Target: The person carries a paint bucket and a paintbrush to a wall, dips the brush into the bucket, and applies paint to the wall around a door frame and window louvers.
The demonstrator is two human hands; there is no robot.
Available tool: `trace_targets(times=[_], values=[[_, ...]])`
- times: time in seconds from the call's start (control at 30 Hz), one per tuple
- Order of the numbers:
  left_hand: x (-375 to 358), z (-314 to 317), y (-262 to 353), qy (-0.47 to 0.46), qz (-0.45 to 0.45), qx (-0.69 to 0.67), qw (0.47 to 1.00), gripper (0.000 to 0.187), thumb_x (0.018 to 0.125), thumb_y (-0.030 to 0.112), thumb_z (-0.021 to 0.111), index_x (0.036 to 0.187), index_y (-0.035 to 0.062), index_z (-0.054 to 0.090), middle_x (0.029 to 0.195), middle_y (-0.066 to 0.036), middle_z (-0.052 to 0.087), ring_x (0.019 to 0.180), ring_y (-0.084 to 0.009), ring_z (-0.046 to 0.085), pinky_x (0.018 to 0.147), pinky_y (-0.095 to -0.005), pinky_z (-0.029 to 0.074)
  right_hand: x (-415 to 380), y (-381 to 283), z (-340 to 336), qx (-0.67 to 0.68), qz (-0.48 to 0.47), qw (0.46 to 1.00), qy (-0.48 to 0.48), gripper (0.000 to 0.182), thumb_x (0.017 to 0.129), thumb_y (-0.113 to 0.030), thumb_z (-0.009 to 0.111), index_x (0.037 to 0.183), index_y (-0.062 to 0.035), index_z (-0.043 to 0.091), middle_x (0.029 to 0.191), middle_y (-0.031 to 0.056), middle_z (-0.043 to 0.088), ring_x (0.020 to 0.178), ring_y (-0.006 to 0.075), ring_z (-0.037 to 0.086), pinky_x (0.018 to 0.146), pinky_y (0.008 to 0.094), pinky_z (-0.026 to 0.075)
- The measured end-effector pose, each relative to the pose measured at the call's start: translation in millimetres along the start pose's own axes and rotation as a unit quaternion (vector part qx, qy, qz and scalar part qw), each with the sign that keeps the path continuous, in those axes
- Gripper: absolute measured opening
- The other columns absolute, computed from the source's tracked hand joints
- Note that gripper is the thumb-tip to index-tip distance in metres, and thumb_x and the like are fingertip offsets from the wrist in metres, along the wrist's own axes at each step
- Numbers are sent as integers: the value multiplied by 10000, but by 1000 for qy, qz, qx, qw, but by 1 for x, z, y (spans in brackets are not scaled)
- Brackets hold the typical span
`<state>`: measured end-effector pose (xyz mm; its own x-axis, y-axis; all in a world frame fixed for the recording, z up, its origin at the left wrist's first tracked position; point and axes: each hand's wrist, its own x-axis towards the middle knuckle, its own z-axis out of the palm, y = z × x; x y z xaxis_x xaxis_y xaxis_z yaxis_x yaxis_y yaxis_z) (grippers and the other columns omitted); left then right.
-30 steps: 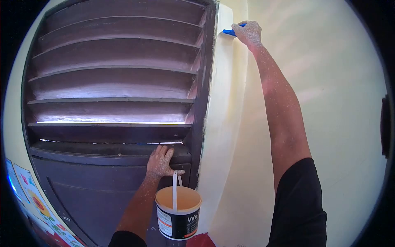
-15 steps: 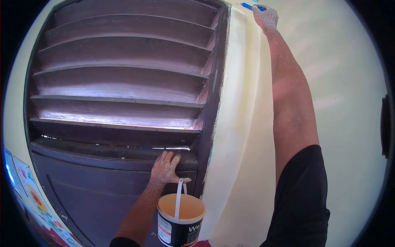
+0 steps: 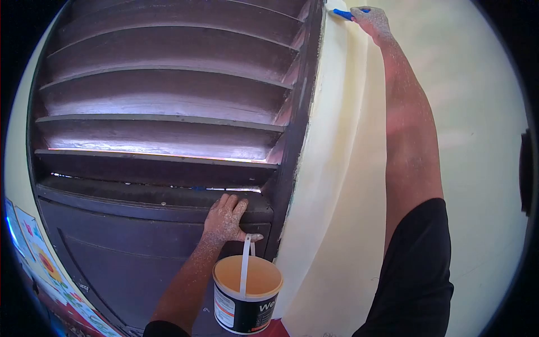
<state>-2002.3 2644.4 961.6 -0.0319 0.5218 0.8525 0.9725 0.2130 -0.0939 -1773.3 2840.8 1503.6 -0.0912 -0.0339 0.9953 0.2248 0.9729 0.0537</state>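
Note:
My right hand (image 3: pixel 373 23) is closed around the blue handle of a paintbrush (image 3: pixel 343 14), high up at the pale wall edge beside the window frame. The brush's tip points left, against the cream strip of wall. My left hand (image 3: pixel 224 220), speckled with paint, rests its fingers on the dark wooden ledge under the louvres. From its outstretched thumb hangs the white handle of a paint bucket (image 3: pixel 247 306). The bucket is black and white outside, with orange-cream paint coating its inside. How much paint it holds is hard to tell.
Dark louvred shutters (image 3: pixel 163 101) fill the left side above a dark wooden panel (image 3: pixel 135 264). A cream wall (image 3: pixel 477 168) spans the right. Colourful flower pictures (image 3: pixel 48 264) hang at the lower left. Something red (image 3: pixel 276 328) shows behind the bucket.
The camera view has shifted slightly. My right hand and the paintbrush have come a little lower along the wall edge. The left hand still bears the bucket at the ledge.

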Motion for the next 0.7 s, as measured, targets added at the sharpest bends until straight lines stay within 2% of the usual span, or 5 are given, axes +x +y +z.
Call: trace_targets(times=[0.13, 0.23, 0.33, 0.43, 0.7], values=[[1, 3, -1, 19, 9, 17, 1000, 1041, 413, 780, 749, 1098, 11, 599, 1057, -175, 546, 1018, -333, 536, 872, -484, 493, -31, -1, -13, 112, 11, 991, -66, 317, 858, -255, 659, 989, 31, 694, 856, 81, 688, 775, 114, 654, 741, 248, 498], [1, 3, -2, -9, 5, -6, 1000, 1044, 480, 803, 703, 1151, 10, 598, 1066, -176, 537, 1056, -327, 510, 905, -487, 478, -55, 2, -11, 168, 19, 983, -66, 329, 858, -242, 666, 995, 57, 683, 848, 97, 680, 763, 121, 656, 732, 233, 493], [1, 2, -2, 5, 8, -8, 1000, 1036, 475, 787, 715, 1152, 13, 594, 1065, -172, 540, 1043, -326, 518, 891, -489, 486, -90, -2, -9, 168, 28, 983, -68, 315, 848, -250, 668, 981, 35, 697, 817, 77, 686, 758, 112, 650, 711, 239, 489], [1, -1, 2, 4, 7, 3, 1000, 1004, 470, 762, 736, 1133, 22, 592, 1058, -161, 544, 1040, -323, 531, 888, -488, 490, -131, -17, -12, -1, 25, 999, -42, 412, 735, -402, 636, 931, -55, 738, 847, 142, 712, 811, 269, 685, 789, 358, 529], [3, -1, 2, -26, -6, 9, 1000, 1012, 488, 779, 721, 1160, 35, 582, 1110, -163, 544, 1103, -325, 515, 930, -492, 475, -215, -20, -15, 53, 36, 996, -61, 319, 754, -317, 648, 899, -49, 742, 774, 134, 704, 741, 237, 677, 729, 342, 531]])
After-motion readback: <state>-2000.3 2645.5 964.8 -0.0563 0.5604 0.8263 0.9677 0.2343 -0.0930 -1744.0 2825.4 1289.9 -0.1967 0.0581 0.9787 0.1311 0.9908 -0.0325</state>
